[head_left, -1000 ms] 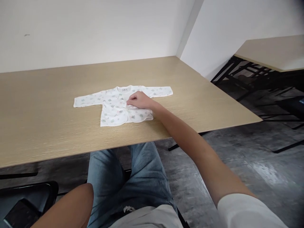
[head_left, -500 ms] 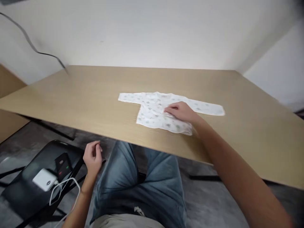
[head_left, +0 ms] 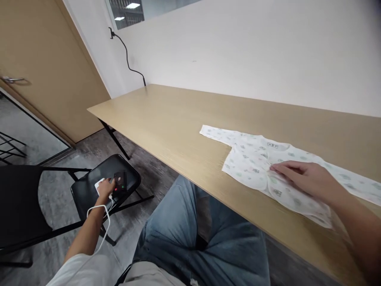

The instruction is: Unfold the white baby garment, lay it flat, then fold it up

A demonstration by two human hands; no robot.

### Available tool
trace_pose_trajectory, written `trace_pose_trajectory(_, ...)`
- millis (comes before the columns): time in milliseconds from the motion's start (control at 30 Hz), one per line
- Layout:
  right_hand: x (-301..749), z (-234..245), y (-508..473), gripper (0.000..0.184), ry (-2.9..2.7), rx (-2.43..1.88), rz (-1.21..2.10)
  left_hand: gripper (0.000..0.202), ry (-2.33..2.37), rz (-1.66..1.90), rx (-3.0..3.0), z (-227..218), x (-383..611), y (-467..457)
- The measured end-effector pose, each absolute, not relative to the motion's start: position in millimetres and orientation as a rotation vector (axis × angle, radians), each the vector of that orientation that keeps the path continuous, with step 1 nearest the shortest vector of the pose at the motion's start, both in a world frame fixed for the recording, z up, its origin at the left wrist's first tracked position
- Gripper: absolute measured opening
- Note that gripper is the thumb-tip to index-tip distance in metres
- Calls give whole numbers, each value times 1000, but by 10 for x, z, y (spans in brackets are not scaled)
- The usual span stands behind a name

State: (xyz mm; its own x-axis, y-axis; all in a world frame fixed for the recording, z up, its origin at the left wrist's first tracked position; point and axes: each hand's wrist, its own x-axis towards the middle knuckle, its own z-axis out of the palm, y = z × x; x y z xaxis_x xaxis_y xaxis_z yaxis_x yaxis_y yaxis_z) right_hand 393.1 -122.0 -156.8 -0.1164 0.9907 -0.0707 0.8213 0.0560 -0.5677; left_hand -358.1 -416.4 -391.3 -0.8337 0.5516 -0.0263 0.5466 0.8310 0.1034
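Observation:
A white baby shirt [head_left: 247, 159] with small grey and green prints lies spread on the table, one sleeve out to each side. My right hand [head_left: 306, 178] rests on its front, thumb and fingertips drawn together on the cloth near the front opening. Off to the left, my left hand [head_left: 105, 187] lies over a white power bank [head_left: 97, 186] on the chair seat, its fingers apart and reaching toward a dark phone [head_left: 120, 180]. Whether those fingertips touch the phone, I cannot tell.
A white cable [head_left: 106, 226] loops from the power bank past my left forearm. The black folding chair [head_left: 89, 194] stands left of the wooden table [head_left: 166, 127]. A bendy black holder [head_left: 127, 59] rises at the table's far left corner, near a door [head_left: 50, 59].
The view has swung left. My left hand has moved from beside my knee out onto the power bank on the chair. My right hand stays on the baby shirt.

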Motion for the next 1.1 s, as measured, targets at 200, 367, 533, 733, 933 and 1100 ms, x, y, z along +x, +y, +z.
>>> trace_pose_trajectory(200, 3985, -1615, -1166, 52, -1979, -1872, 676, 64, 2888, 1, 934, -4054, -3717, -4264)
trace_pose_trajectory(367, 4021, -1656, -1131, 54, -1979, -1888, 666, 59, 2835, -28, 1019, -4144, -3782, -4302)
trace_pose_trajectory(533, 4014, -1648, -1139, 53, -1982, -1867, 668, 58, 2813, -45, 1035, -4228, -3828, -4329)
trace_pose_trajectory(733, 3994, -1603, -1190, 40, -2030, -1838, 664, 58, 2770, -38, 1071, -4288, -3861, -4347)
trace_pose_trajectory(933, 3982, -1585, -1209, 38, -2017, -1841, 678, 55, 2765, 21, 1087, -4221, -3830, -4358)
trace_pose_trajectory(1100, 3975, -1570, -1214, 39, -2018, -1848, 683, 54, 2773, 40, 1086, -4185, -3801, -4347)
